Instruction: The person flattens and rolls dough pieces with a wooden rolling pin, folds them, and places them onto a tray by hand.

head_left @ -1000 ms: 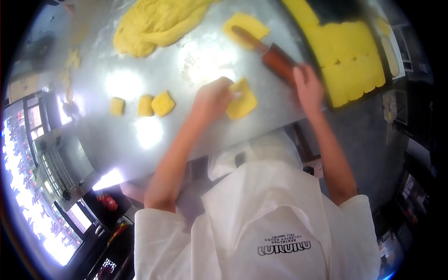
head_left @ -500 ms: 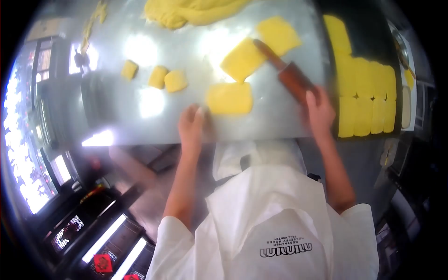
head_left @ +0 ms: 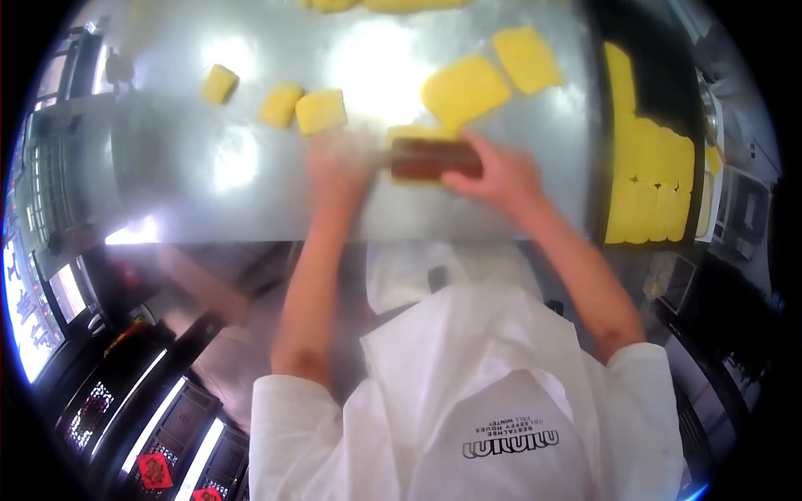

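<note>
A brown wooden rolling pin (head_left: 430,160) lies crosswise over a flat yellow dough piece (head_left: 415,132), whose edges show above and below it. My right hand (head_left: 508,177) is closed round the pin's right end, thumb on the near side and fingers on the far side. At the pin's left handle is my left hand (head_left: 338,167), its fingers smeared by motion, so its grip cannot be made out. Beyond the pin lie a larger flattened dough sheet (head_left: 465,88) and another dough sheet (head_left: 529,60). A small thick dough piece (head_left: 321,111) sits just past my left hand.
Farther left on the metal table (head_left: 276,200) are two more small pieces, a dough lump (head_left: 281,104) and a dough lump (head_left: 220,84). A dark tray (head_left: 647,75) at the right holds several flat dough pieces (head_left: 656,154) in rows. More dough (head_left: 409,4) lies at the far edge.
The rolling pin has swung from a slant at the right to lie level across the near dough piece. My right hand moved left with it; my left hand moved up to its left end.
</note>
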